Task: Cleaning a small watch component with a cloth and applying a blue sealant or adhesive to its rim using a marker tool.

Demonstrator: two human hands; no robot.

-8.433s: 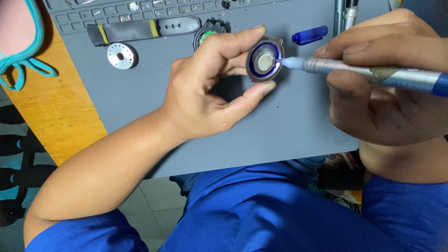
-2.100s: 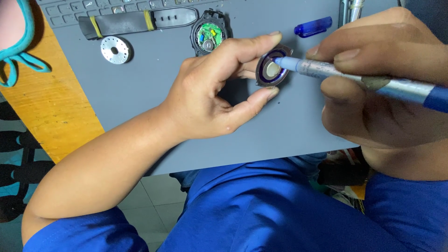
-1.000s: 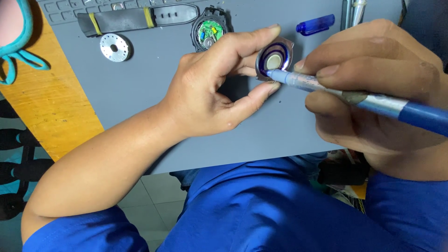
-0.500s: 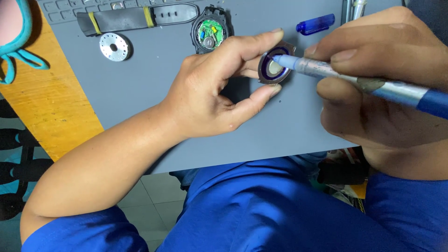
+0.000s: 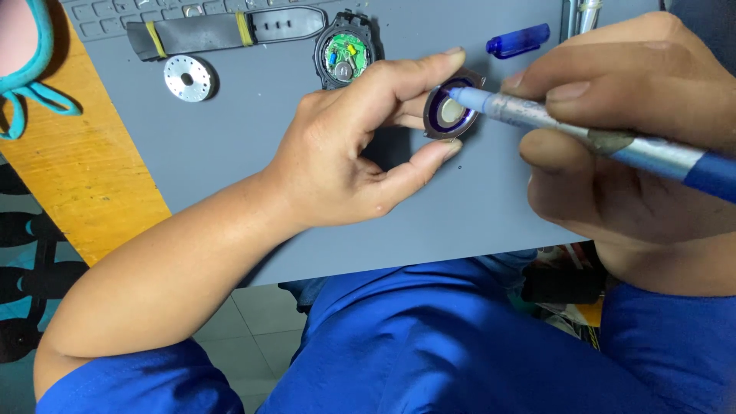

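Note:
My left hand (image 5: 353, 146) pinches a small round metal watch part (image 5: 451, 115) with a blue ring between forefinger and thumb, just above the grey mat (image 5: 253, 146). My right hand (image 5: 636, 146) grips a blue and silver pen-shaped tool (image 5: 583, 134). The tool's pale blue tip touches the upper edge of the round part. Behind my left hand lies an opened black watch (image 5: 343, 55) with its green movement showing.
A black strap with yellow bands (image 5: 222, 31) and a perforated silver disc (image 5: 187, 77) lie at the mat's far left. A blue cap (image 5: 519, 41) sits behind the tool. Orange wooden tabletop (image 5: 77, 169) borders the mat on the left, with a teal cord (image 5: 31, 84).
The round part and the tool tip shifted slightly, and the tip now rests nearer the part's upper rim. Both hands keep the same grips.

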